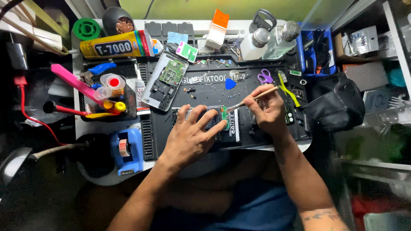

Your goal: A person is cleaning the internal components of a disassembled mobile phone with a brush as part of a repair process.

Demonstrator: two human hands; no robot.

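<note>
On a cluttered worktop (147, 160) mat, the left hand (190, 137) presses spread fingers on an opened phone (222, 124) while the right hand (267, 111), grip closed, holds a brush (252, 99) to its green board

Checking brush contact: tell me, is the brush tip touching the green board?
Touching. Head view shows the brush tip meeting the green board beside the left hand's fingers.

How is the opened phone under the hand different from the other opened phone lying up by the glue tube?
The phone being worked on lies square and mostly hidden under the left hand, with the right hand touching a brush to it. The spare phone lies tilted, untouched, fully in view. Both show green circuit boards.
</note>
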